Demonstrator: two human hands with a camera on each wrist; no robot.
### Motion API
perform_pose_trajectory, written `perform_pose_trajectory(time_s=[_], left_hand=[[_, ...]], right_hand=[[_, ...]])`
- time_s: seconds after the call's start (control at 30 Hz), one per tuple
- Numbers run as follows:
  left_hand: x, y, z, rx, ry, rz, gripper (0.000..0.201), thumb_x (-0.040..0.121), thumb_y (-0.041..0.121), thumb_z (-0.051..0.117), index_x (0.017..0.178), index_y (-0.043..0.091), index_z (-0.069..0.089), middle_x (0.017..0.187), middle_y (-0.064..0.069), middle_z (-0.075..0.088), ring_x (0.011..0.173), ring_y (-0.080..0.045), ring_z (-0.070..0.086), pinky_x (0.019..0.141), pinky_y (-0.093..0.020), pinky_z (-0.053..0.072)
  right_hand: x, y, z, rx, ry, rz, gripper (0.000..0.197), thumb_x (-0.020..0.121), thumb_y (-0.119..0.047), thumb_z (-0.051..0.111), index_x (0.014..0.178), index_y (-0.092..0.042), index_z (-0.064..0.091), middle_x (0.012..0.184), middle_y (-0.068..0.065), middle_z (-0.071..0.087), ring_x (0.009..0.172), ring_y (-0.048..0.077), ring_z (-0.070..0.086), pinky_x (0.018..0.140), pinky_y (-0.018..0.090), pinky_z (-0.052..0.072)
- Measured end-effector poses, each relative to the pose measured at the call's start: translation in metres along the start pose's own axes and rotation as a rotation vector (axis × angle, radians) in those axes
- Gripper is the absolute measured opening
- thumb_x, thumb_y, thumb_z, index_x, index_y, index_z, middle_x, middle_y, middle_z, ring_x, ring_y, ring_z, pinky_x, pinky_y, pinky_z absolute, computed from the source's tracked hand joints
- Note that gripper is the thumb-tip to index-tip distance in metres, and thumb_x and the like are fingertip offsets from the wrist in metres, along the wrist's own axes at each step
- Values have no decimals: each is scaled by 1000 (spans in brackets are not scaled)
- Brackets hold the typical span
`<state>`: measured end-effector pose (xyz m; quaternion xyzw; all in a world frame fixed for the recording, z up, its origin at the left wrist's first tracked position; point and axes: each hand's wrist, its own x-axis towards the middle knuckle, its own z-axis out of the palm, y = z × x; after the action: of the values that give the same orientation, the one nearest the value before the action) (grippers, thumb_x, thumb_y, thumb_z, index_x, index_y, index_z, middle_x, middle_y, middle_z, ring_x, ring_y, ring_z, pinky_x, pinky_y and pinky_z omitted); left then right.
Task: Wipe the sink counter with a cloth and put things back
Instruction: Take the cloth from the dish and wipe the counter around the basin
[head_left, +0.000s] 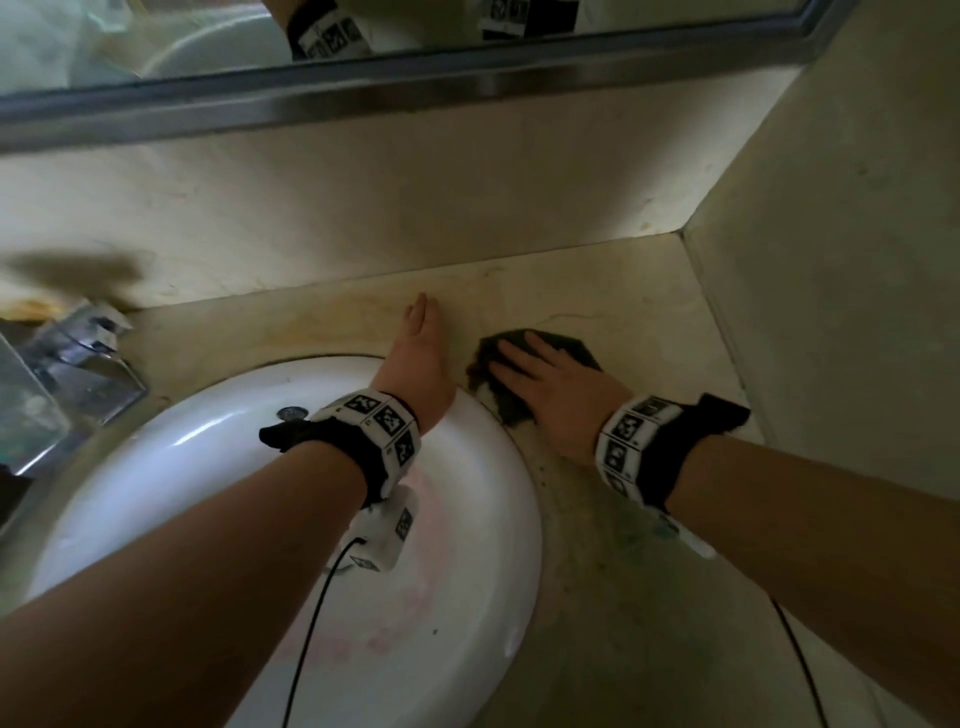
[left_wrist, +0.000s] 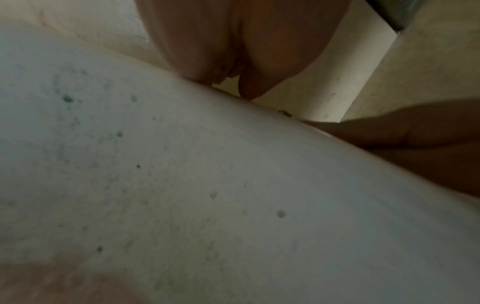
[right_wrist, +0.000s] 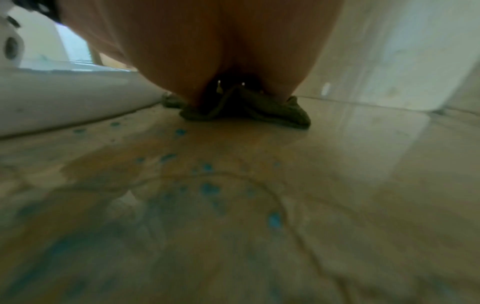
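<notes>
Head: right hand (head_left: 558, 392) flat, fingers straight, pressing dark cloth (head_left: 566, 345) onto counter (head_left: 639, 317) beside sink (head_left: 467, 545); left hand (head_left: 418, 358) straight-fingered, holding nothing, at sink rim.
Left wrist: speckled sink rim (left_wrist: 207, 185).
Right wrist: blue spots (right_wrist: 207, 189) on counter before cloth (right_wrist: 280, 115).

We see a dark olive cloth (head_left: 524, 358) on our beige, veined counter (head_left: 623, 312), blue specks (right_wrist: 207, 188) across it, a white sink (head_left: 441, 597), black-and-white checkered wristbands (head_left: 382, 421).
</notes>
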<state>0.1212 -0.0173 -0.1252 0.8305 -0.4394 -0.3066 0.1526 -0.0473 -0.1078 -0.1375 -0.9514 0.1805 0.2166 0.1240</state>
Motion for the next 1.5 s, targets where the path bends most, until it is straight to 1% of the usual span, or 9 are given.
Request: perform_pose_trajectory(time_s=[0.17, 0.33, 0.43, 0.7, 0.9, 1.0, 1.13, 1.27, 1.5], left_hand=[[4, -6, -6, -163, 84, -77, 77, 86, -10, 35, 151, 12, -1, 160, 0, -4, 146, -16, 4, 112, -21, 9], [9, -17, -10, -107, 90, -4, 75, 86, -5, 38, 151, 7, 1, 160, -6, -2, 147, -18, 2, 114, -22, 7], [14, -21, -10, -65, 97, -1, 74, 85, 1, 42, 151, 6, 8, 159, -11, 3, 147, -23, 1, 119, -32, 7], [11, -6, -1, 255, -131, 226, 53, 85, 1, 39, 138, 5, 39, 152, -13, 26, 139, -30, 21, 114, -38, 25], [6, 2, 7, 416, -218, 269, 57, 87, -1, 38, 143, 5, 31, 156, -12, 16, 142, -32, 16, 112, -42, 28], [2, 3, 12, 446, -248, 278, 60, 89, 0, 37, 147, 5, 23, 159, -10, 7, 146, -30, 7, 116, -39, 20], [2, -2, 17, 484, -221, 316, 58, 91, 2, 36, 147, 6, 24, 159, -11, 8, 145, -32, 8, 116, -41, 20], [4, 2, 19, 492, -189, 322, 56, 89, 2, 35, 145, 6, 28, 157, -12, 15, 141, -35, 18, 114, -42, 26], [5, 7, 17, 542, -228, 311, 51, 86, 0, 39, 137, 0, 36, 154, -15, 17, 137, -36, 21, 107, -41, 32]], right_hand=[[31, 8, -12, 115, 46, 260, 72, 97, -19, 39, 152, -18, -9, 160, 3, -14, 147, 29, -10, 120, 43, 3], [100, -14, -43, 63, 22, 67, 80, 93, -28, 49, 153, -22, -3, 161, 0, -9, 147, 33, -7, 119, 52, 10], [111, -43, -46, -55, 20, -98, 70, 96, -43, 34, 152, -25, -4, 161, -2, -4, 148, 31, -3, 119, 49, 13], [10, -30, -17, 87, -31, -71, 62, 100, -22, 33, 152, -25, 1, 161, -4, -3, 148, 23, -8, 119, 41, 5], [-81, -19, 23, 117, -199, 83, 62, 102, -21, 26, 150, -24, -12, 143, -8, -33, 144, 18, -21, 113, 32, -9], [-79, -22, 32, 84, -141, 112, 59, 99, -30, 16, 150, -24, -14, 149, -5, -29, 146, 24, -17, 119, 38, -2], [-22, -2, 4, 115, -54, 225, 71, 99, -20, 40, 152, -20, -6, 160, 1, -13, 147, 29, -9, 120, 41, 5], [22, 5, -5, 54, -54, 141, 74, 96, -28, 46, 153, -18, 0, 161, 3, -6, 147, 32, -5, 121, 47, 9], [-46, -35, 26, 158, -64, 60, 58, 103, -23, 31, 153, -19, 3, 161, 2, -4, 148, 26, -6, 121, 45, 7]])
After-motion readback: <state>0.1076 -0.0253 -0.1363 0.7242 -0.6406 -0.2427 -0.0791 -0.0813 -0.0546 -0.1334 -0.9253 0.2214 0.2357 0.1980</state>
